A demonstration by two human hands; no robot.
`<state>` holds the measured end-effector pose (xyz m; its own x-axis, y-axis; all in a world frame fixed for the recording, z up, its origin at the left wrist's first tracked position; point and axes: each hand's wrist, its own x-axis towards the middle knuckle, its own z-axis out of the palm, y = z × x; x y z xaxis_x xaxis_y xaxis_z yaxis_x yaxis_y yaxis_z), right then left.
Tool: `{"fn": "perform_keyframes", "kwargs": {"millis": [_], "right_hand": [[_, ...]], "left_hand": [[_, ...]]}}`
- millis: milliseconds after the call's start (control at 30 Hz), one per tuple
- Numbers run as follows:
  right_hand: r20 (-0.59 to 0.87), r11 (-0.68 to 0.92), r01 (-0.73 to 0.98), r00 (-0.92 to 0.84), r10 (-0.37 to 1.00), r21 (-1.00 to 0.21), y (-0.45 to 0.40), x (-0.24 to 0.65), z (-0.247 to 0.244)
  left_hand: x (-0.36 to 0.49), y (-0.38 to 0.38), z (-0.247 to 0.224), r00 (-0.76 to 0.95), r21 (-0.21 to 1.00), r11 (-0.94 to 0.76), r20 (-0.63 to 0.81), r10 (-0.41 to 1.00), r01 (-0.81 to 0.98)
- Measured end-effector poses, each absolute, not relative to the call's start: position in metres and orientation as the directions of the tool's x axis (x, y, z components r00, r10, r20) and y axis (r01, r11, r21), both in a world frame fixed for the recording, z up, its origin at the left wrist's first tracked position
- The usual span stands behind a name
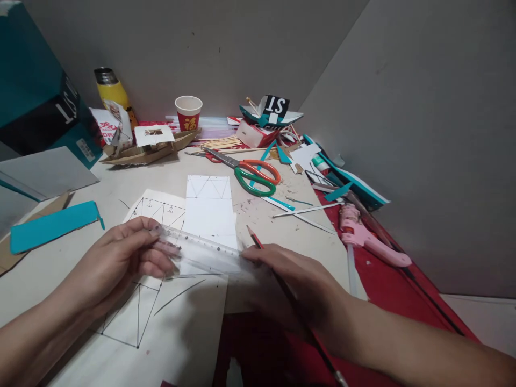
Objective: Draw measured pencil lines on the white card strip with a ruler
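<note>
A clear plastic ruler (201,245) spans the space between my hands, over a white card (209,217) with zigzag pencil lines at its far end. My left hand (135,250) is closed around the ruler's left end. Pinched in my right hand (296,274) is a red and black pencil (287,293), its tip pointing up and away. The thumb and fingers of that hand also meet the ruler's right end. Beneath the card lies a larger sheet (121,317) with a truss-like line drawing, partly hidden by my left hand and forearm.
Scissors (258,177) with orange and green handles lie beyond the card. A pink glue gun (373,239) rests on red cloth at right. Behind stand a paper cup (188,114), cardboard boat (149,151) and yellow bottle (115,94). A teal strip (56,226) lies left.
</note>
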<state>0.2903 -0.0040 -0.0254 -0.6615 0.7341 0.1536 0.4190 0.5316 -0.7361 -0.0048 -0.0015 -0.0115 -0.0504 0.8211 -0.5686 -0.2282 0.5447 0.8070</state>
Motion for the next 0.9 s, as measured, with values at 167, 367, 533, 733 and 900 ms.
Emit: {"fn": "perform_keyframes", "kwargs": {"millis": [167, 367, 533, 733, 900], "right_hand": [[0.229, 0.690, 0.434, -0.726, 0.649, -0.579, -0.002, 0.296, -0.032], [0.271, 0.789, 0.363, -0.799, 0.538, -0.496, 0.007, 0.293, -0.041], [0.261, 0.798, 0.364, -0.809, 0.527, -0.481, 0.012, 0.296, -0.049], [0.259, 0.799, 0.343, -0.819, 0.511, -0.494, 0.012, 0.305, -0.051], [0.293, 0.800, 0.324, -0.808, 0.512, -0.505, 0.011, 0.308, -0.055]], "left_hand": [[-0.015, -0.021, -0.018, 0.120, 0.827, 0.561, -0.554, 0.824, -0.036], [-0.020, -0.038, -0.016, 0.047, 0.815, 0.176, -0.241, 0.969, 0.552], [-0.022, -0.047, -0.026, 0.359, 0.648, -0.256, -0.029, 0.933, 0.717], [-0.026, -0.047, -0.030, 0.474, 0.500, -0.444, 0.074, 0.877, 0.744], [-0.037, -0.036, -0.020, 0.471, 0.439, -0.453, 0.075, 0.879, 0.776]]}}
